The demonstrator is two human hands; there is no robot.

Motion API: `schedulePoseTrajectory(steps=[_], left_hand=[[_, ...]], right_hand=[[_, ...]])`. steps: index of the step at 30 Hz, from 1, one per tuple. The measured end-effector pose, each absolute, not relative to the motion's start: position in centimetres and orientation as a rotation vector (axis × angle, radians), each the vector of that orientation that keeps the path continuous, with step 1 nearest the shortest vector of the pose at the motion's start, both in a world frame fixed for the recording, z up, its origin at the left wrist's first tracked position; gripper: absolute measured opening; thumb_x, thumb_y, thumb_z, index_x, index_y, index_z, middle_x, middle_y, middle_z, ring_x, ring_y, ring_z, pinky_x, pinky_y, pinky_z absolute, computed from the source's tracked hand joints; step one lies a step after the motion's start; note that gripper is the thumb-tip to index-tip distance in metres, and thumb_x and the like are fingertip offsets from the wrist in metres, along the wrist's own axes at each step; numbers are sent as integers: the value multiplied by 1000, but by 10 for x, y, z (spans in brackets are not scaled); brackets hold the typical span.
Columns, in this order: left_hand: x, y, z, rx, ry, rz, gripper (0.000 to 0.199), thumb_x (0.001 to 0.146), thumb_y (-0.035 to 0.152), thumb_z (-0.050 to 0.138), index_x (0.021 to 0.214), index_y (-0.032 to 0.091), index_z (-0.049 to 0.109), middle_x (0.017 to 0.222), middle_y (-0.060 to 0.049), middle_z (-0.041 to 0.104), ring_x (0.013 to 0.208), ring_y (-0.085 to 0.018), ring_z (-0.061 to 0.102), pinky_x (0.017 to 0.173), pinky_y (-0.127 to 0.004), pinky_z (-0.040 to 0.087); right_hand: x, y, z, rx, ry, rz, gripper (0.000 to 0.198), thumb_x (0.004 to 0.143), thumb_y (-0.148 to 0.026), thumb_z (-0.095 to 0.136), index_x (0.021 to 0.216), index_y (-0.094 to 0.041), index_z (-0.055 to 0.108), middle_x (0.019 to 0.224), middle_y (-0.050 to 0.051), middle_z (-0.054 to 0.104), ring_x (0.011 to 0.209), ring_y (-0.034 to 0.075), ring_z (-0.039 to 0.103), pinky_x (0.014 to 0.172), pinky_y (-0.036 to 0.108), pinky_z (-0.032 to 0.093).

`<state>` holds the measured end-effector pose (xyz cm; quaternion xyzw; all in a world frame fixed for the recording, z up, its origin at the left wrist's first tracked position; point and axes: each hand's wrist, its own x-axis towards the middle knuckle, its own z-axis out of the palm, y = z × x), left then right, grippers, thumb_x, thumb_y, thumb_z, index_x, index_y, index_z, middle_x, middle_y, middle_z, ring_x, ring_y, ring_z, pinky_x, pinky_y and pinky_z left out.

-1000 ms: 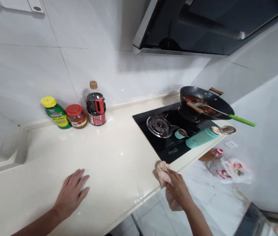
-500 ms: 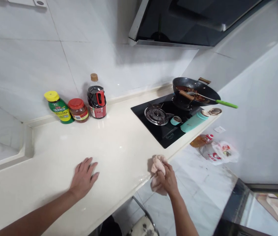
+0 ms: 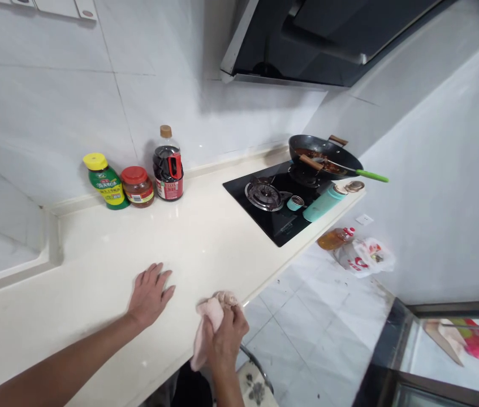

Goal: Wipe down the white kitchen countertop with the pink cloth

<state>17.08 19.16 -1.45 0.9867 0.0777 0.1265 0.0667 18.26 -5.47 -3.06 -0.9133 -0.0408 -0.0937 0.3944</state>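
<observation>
Right hand [image 3: 227, 338] grips a bunched pale pink cloth [image 3: 211, 312], fingers closed round it, at the front edge of the desk [image 3: 137, 243]. Left hand [image 3: 150, 295] rests palm down on the desk, grip open, holding nothing, cloth to its right. For good contact, the cloth probably wants spreading flatter under the fingers, with even pressure and loose folds tucked in so none catch on the edge. A firmly planted left hand should help balance. Sauce bottle [image 3: 168, 172] and red-lidded jar [image 3: 137, 187] stand by the wall, well apart from both hands; hob [image 3: 273, 227] likewise clear.
</observation>
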Motion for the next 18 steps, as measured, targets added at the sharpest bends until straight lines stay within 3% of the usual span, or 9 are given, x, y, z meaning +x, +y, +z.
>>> schedulePoseTrajectory(steps=[6, 11, 15, 18], left_hand=[[170, 192, -15, 2981, 212, 413, 42, 99, 44, 46, 128, 20, 64, 144, -17, 56, 137, -36, 46, 106, -55, 38], [170, 192, -16, 2982, 219, 424, 40, 99, 43, 47, 127, 19, 64, 143, -18, 57, 135, -38, 47, 105, -56, 39], [171, 191, -15, 2984, 215, 416, 41, 99, 42, 46, 127, 18, 64, 143, -19, 57, 135, -38, 47, 104, -56, 39], [171, 191, -14, 2978, 218, 401, 41, 99, 43, 47, 127, 18, 64, 143, -19, 56, 135, -38, 47, 104, -57, 39]], right_hand=[[314, -118, -27, -2150, 412, -179, 70, 77, -51, 60, 135, -14, 46, 135, 22, 38, 123, 37, 49, 104, 52, 43], [406, -172, -20, -2060, 634, -120, 85, 63, -57, 74, 129, -10, 46, 125, 24, 52, 116, 38, 57, 94, 49, 51], [368, -163, -36, -1947, 633, -64, 84, 65, -59, 70, 127, -10, 43, 116, 19, 61, 102, 30, 64, 76, 37, 57], [296, -136, -55, -1886, 594, -10, 81, 67, -61, 68, 125, -10, 43, 114, 20, 63, 100, 29, 65, 74, 36, 58]])
